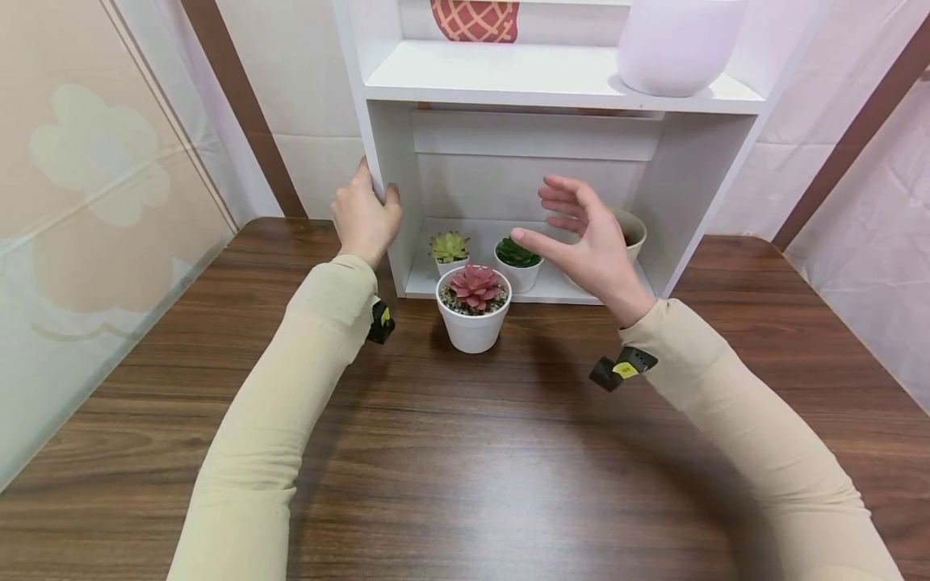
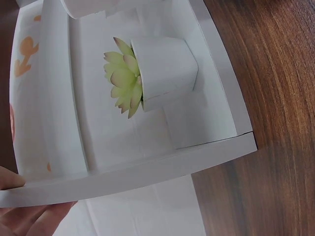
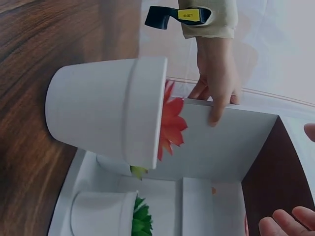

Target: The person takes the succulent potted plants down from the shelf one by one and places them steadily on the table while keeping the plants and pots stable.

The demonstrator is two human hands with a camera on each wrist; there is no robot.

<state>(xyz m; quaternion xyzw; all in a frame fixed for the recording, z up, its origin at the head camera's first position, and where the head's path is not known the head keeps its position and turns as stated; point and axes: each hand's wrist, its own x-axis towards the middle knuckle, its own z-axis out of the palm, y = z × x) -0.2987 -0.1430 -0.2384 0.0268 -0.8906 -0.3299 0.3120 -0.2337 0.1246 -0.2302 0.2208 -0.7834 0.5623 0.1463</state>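
My left hand [image 1: 366, 216] grips the left side panel of a white shelf unit [image 1: 559, 74], thumb on the inner face and fingers on the outer. My right hand [image 1: 592, 246] is held in the air before the lower compartment, fingers apart and holding nothing. Between the hands, a red succulent in a white pot [image 1: 473, 329] stands on the table just in front of the shelf. Inside the lower compartment sit a pale green succulent [image 2: 125, 78] and a dark green succulent [image 1: 517, 252], both in white pots. Partly hidden behind my right hand is a beige pot [image 1: 632, 229].
A large white pot [image 1: 679, 44] stands on the upper board at the right. The wooden table [image 1: 450, 468] extends in front and to both sides. Fabric walls with brown strips [image 1: 247, 105] rise behind and beside it.
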